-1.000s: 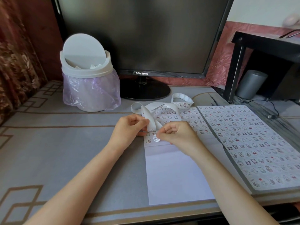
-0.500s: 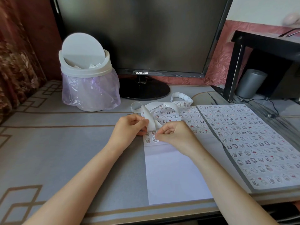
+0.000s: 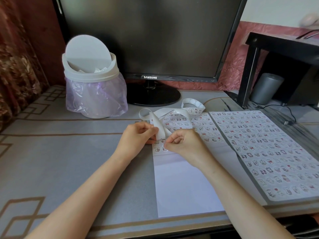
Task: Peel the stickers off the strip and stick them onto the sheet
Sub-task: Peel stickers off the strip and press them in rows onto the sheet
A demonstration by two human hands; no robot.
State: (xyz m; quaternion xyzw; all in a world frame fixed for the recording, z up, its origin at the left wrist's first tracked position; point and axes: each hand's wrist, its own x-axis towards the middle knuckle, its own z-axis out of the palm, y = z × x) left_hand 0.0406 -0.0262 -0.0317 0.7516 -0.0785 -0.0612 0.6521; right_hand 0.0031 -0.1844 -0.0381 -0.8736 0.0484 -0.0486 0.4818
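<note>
Half the white paper sheet (image 3: pixel 186 187) blank, lower centre; left hand (image 3: pixel 138 135) pinching curled white strip (image 3: pixel 161 130), right hand (image 3: pixel 184 144) pinching round sticker (image 3: pixel 164 148).

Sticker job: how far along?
Done: the sticker-covered right sheet looks full; the white centre sheet has its upper half filled. In hand: left hand holds the white paper strip, right hand pinches a round sticker at the last row. Left: the blank lower half; the strip's coil carries more stickers.
</note>
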